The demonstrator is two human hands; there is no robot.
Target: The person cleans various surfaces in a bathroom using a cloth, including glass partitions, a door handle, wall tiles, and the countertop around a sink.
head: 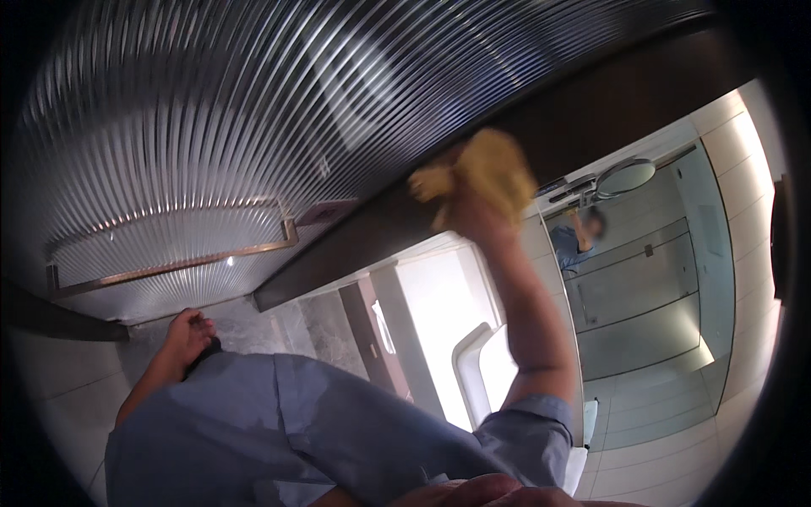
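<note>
A yellow cloth, slightly blurred, is gripped by my right hand and lies against the dark door frame beside a ribbed glass panel. Part of the cloth covers my fingers. Low at the left, my left hand hangs with its fingers loosely curled, near my dark shoe or another dark item that I cannot identify. I see nothing held in it. A metal towel-bar style handle is fixed on the ribbed glass, above and left of that hand.
A white basin on a bright white counter stands right of the frame. Beyond it are a large wall mirror, reflecting a person in blue, and a round magnifying mirror. Grey floor shows below the glass.
</note>
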